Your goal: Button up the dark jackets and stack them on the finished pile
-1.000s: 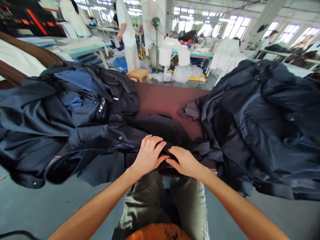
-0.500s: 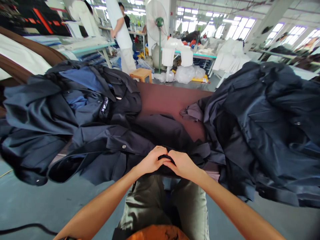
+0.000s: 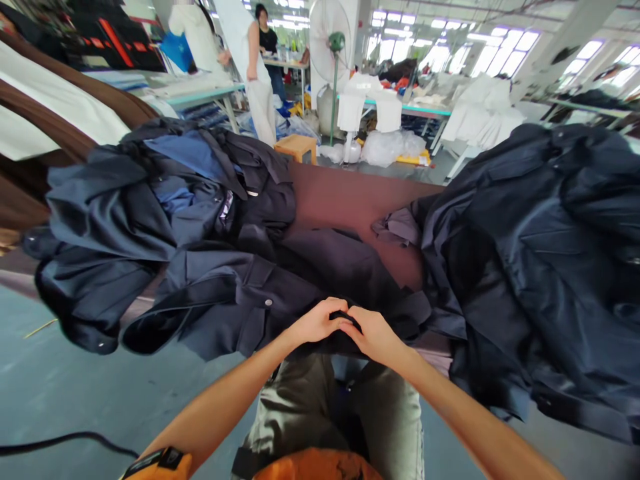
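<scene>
A dark navy jacket (image 3: pixel 225 280) with metal snap buttons lies spread along the near edge of the table, right in front of me. My left hand (image 3: pixel 323 321) pinches a dark fold of it, thumb and fingers pressed together. Fingertip to fingertip with it, my right hand (image 3: pixel 373 331) grips the same fold from the other side. Which part of the jacket is between the fingers is hard to make out. Both hands sit just over the table edge, above my lap.
A pile of navy jackets (image 3: pixel 120 193) with blue lining covers the table's left side; another heap of navy garments (image 3: pixel 550 247) hangs over the right. Between them shows the brown tabletop (image 3: pixel 345 193). Beyond stand a wooden stool (image 3: pixel 296 145), a fan (image 3: pixel 336 43) and several people.
The whole view has shifted slightly, so the scene sits farther right. Both hands keep hold of the jacket's fold with hardly any movement. A background person's arm now hangs lower.
</scene>
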Tool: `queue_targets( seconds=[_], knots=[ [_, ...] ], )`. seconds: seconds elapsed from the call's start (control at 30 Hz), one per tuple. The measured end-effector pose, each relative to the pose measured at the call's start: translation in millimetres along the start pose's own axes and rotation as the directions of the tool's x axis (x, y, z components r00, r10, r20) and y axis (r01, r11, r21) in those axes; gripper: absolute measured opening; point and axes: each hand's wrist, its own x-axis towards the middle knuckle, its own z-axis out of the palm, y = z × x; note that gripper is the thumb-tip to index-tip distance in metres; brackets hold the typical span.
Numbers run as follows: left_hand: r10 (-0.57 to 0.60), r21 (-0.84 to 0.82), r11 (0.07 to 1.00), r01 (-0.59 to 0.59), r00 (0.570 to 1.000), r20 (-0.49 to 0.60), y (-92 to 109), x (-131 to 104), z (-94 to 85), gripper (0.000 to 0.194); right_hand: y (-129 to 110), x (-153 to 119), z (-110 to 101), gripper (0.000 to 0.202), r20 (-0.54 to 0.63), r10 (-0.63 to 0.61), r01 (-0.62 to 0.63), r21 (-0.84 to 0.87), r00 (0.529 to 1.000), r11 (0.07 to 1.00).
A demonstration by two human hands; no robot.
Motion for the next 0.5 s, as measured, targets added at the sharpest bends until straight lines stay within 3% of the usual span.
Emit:
queue_targets(
  seconds=[0.13,0.27,0.37,0.4,0.5],
  knots=[
    [0.031,0.094,0.995,-0.024,0.997,-0.071,-5.6,6.8,6.5,0.016,1.8,3.2,5.5,0.021,-0.049,0.180,-0.168,0.188,0.983,0.968],
    [0.089,0.104,0.992,-0.069,0.977,-0.195,6.5,10.8,7.5,0.016,8.5,11.6,-4.0,0.032,-0.097,0.313,-0.264,0.342,0.945,0.902],
    [0.165,0.138,0.984,-0.116,0.891,-0.424,22.3,-8.2,2.3,0.016,22.2,15.8,-21.6,0.036,-0.111,0.270,-0.230,0.283,0.957,0.931],
    [0.162,0.155,0.983,-0.101,0.876,-0.454,25.0,-18.1,-0.3,0.015,27.8,16.6,-27.5,0.037,-0.118,0.240,-0.208,0.237,0.964,0.949],
    [0.042,0.257,0.965,0.047,0.943,-0.331,18.0,-46.6,-8.3,0.019,40.8,20.6,-38.6,0.036,-0.128,0.191,-0.188,0.039,0.973,0.981]
  ],
)
